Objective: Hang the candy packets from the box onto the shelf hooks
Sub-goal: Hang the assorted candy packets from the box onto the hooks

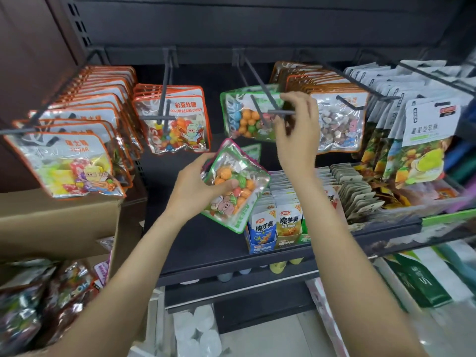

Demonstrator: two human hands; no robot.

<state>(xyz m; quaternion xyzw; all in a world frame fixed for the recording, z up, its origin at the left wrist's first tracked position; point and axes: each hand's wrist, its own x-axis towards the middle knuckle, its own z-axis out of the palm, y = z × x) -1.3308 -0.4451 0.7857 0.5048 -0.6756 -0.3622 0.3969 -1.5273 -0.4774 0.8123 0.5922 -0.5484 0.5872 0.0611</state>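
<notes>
My left hand (pixel 198 184) grips a green-edged candy packet (pixel 235 185) full of orange and green balls, held tilted in front of the lower shelf. My right hand (pixel 296 127) is raised at a dark shelf hook (pixel 260 83), its fingers pinching the top right corner of a second green-edged packet (pixel 244 117) that hangs on that hook. The hook's front crossbar (pixel 280 112) passes by my fingers. A cardboard box (pixel 59 222) stands at the lower left, with more shiny packets (pixel 38 302) inside.
Orange-edged packets hang in a long row at the left (pixel 72 161), on the middle hook (pixel 175 124) and to the right (pixel 340 122). White and yellow bags (pixel 422 140) hang far right. Small snack boxes (pixel 275 228) stand on the black shelf (pixel 219 256) below.
</notes>
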